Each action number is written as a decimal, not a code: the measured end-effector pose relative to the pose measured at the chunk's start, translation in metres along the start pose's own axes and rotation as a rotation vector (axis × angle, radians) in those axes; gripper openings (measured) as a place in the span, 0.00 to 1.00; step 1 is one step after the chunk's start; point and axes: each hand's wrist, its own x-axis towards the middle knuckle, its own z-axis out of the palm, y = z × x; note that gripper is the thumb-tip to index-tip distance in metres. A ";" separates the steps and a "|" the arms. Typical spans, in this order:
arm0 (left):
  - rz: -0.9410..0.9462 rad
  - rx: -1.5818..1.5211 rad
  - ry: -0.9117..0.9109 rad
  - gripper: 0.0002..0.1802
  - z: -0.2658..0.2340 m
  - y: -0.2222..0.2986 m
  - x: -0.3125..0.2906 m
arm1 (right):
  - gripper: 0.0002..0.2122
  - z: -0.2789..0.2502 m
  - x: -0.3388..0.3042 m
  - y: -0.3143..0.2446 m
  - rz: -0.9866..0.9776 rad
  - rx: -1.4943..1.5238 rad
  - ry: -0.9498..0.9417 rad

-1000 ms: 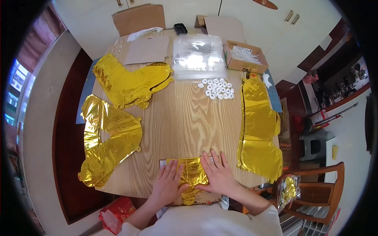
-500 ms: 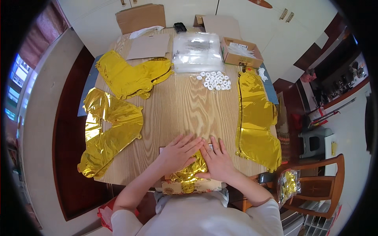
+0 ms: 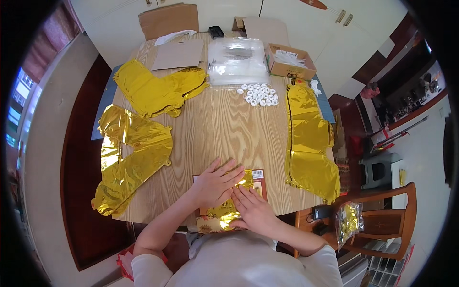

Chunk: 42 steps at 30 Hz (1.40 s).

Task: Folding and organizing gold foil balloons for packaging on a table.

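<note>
A gold foil balloon [image 3: 221,210], flattened and folded small, lies at the table's front edge on a printed card [image 3: 262,184] with a brownish border. Across the balloon's upper left part rests my left hand [image 3: 216,185], flat with fingers stretched. My right hand [image 3: 256,210] lies lower on the foil with its fingers extended, its fingertips close to the left hand's. Both palms press down and neither grips anything. Much of the foil is hidden beneath them. A patterned beige flap [image 3: 208,225] shows at the card's near end.
Flat gold foil balloons lie at left [image 3: 136,148], far left [image 3: 158,91] and right [image 3: 311,138]. At the back are clear plastic sleeves [image 3: 237,62], white ribbon rolls [image 3: 260,95], a grey board [image 3: 178,55] and a cardboard box [image 3: 291,62]. A wooden chair [image 3: 406,215] stands at right.
My right hand has slid toward me and slightly left over the foil, uncovering the card's far right corner. My left hand stays in nearly the same place.
</note>
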 end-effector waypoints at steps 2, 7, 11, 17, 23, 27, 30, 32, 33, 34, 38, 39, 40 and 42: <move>0.009 -0.019 0.029 0.33 0.005 -0.003 -0.002 | 0.35 0.003 0.001 -0.001 0.028 0.046 0.011; 0.008 -0.017 0.060 0.29 0.004 -0.003 0.001 | 0.30 0.003 0.006 -0.006 0.116 0.065 0.060; -0.005 -0.038 0.031 0.28 0.007 -0.004 0.000 | 0.23 0.010 0.011 -0.006 0.114 0.006 0.175; -0.030 -0.100 -0.026 0.28 0.007 -0.007 0.001 | 0.14 0.010 0.023 0.003 0.045 -0.044 0.302; -0.021 -0.082 -0.065 0.28 0.005 -0.008 0.001 | 0.09 0.016 0.029 -0.001 -0.058 -0.040 0.428; -0.032 -0.092 -0.079 0.29 0.005 -0.007 0.001 | 0.07 0.014 0.030 0.003 -0.086 -0.055 0.473; -0.045 -0.109 -0.093 0.29 0.004 -0.007 0.002 | 0.06 0.008 0.028 0.006 -0.140 -0.144 0.507; -0.044 -0.101 -0.104 0.28 0.004 -0.008 0.001 | 0.04 0.008 0.030 0.006 -0.170 -0.158 0.505; -0.042 -0.098 -0.107 0.28 0.004 -0.008 0.001 | 0.04 0.008 0.031 0.006 -0.184 -0.164 0.505; -0.039 -0.094 -0.111 0.28 0.005 -0.008 0.001 | 0.04 0.009 0.032 0.006 -0.188 -0.174 0.508; -0.048 -0.111 -0.134 0.29 0.001 -0.007 0.003 | 0.05 0.012 0.034 0.005 -0.196 -0.250 0.515; -0.042 -0.103 -0.123 0.29 0.002 -0.008 0.002 | 0.05 0.013 0.033 0.004 -0.197 -0.280 0.515; -0.035 -0.095 -0.113 0.29 0.004 -0.009 0.001 | 0.06 0.012 0.032 0.003 -0.191 -0.287 0.502; -0.029 -0.087 -0.102 0.29 0.005 -0.009 0.000 | 0.06 0.012 0.030 0.001 -0.180 -0.301 0.477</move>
